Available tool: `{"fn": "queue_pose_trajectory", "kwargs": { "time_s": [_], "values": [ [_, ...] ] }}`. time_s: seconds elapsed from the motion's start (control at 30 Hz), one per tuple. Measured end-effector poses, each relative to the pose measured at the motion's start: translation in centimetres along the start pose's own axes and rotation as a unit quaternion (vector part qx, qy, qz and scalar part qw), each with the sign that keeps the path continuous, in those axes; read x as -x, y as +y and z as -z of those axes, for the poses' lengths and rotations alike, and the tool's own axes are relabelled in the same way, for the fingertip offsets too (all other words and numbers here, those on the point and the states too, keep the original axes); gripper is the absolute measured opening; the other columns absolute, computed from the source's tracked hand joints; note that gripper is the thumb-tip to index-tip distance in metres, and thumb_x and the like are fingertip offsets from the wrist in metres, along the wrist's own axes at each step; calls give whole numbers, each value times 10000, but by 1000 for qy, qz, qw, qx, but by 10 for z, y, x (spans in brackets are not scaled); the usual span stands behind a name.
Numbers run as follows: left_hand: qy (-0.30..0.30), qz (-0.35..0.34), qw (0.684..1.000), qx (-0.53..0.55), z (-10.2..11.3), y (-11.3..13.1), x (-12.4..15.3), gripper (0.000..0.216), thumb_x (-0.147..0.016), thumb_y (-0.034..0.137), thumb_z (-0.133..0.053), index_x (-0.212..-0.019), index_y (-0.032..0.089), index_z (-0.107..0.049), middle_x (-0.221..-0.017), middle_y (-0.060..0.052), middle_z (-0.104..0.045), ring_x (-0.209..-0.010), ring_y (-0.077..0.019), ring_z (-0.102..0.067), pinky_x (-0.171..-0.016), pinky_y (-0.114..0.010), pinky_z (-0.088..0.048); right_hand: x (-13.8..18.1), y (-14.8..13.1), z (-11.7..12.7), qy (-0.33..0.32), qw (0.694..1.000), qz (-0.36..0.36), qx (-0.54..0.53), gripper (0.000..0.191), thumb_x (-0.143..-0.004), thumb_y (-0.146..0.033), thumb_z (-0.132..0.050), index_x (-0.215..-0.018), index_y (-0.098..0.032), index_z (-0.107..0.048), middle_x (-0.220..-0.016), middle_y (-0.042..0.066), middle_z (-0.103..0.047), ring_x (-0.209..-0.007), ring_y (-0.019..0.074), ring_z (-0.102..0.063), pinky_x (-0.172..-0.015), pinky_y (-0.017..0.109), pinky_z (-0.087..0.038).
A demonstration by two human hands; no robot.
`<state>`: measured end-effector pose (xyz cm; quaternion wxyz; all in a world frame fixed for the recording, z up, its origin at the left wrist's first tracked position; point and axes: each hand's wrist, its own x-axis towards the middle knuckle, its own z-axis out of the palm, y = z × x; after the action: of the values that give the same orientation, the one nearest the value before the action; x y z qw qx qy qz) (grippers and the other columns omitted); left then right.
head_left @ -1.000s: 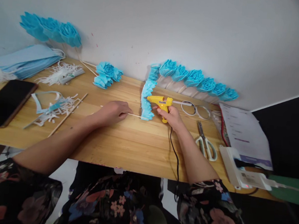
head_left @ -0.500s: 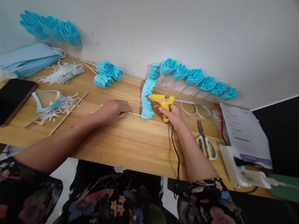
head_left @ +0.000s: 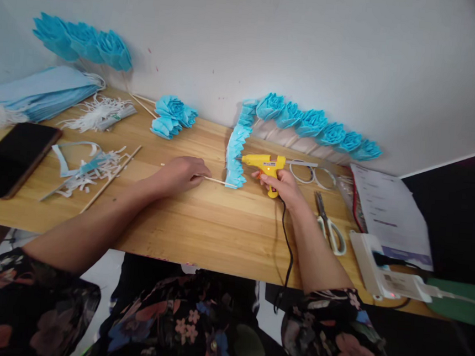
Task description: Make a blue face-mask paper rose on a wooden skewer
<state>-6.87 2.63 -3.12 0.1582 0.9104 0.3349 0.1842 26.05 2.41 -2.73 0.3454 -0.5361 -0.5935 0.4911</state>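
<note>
My left hand (head_left: 183,174) is closed on a thin wooden stick (head_left: 217,180), whose far end lies across the near end of a blue zigzag-cut strip (head_left: 236,154). That strip stretches away over the table, and its far part bends up against the wall. In my right hand (head_left: 283,187) is a yellow hot glue gun (head_left: 266,163), gripped by its handle with a finger by the orange trigger. Its nozzle points left at the strip's right edge; whether it touches, I cannot tell. A glue stick pokes out of its back.
Blue flowers on sticks lean at the wall (head_left: 313,121); more lie left (head_left: 170,117). Face masks (head_left: 45,95), a phone (head_left: 14,158), scraps (head_left: 90,171) and a loose stick (head_left: 112,178) are left. Scissors (head_left: 328,227), glasses (head_left: 315,175) and a power strip (head_left: 373,267) are right.
My right hand has drawn the glue gun a little to the right, from over the strip to its right edge. My left hand keeps the stick in about the same place.
</note>
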Motion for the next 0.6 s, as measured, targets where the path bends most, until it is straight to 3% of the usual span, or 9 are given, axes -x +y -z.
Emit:
{"fn": "queue_pose_trajectory", "kwargs": {
  "time_s": [0.4,0.6],
  "values": [
    [13,-10,1000,4,-1,0,1,306,-948,168,-474,-1060,166,-759,-983,-96,-742,-912,-210,-680,-822,-312,-511,0,-1,-1,-10,1000,2,22,389,-748,-484,-753,-946,-150,-770,-988,98,-772,-627,121,-479,-545,270,-353],
    [17,-19,1000,4,-3,-3,1,309,-955,168,-464,-1053,158,-757,-987,-99,-747,-917,-212,-684,-820,-318,-514,-1,1,0,-10,1000,2,27,374,-741,-494,-761,-919,-166,-780,-932,85,-762,-598,115,-459,-529,271,-329]
  ]
}}
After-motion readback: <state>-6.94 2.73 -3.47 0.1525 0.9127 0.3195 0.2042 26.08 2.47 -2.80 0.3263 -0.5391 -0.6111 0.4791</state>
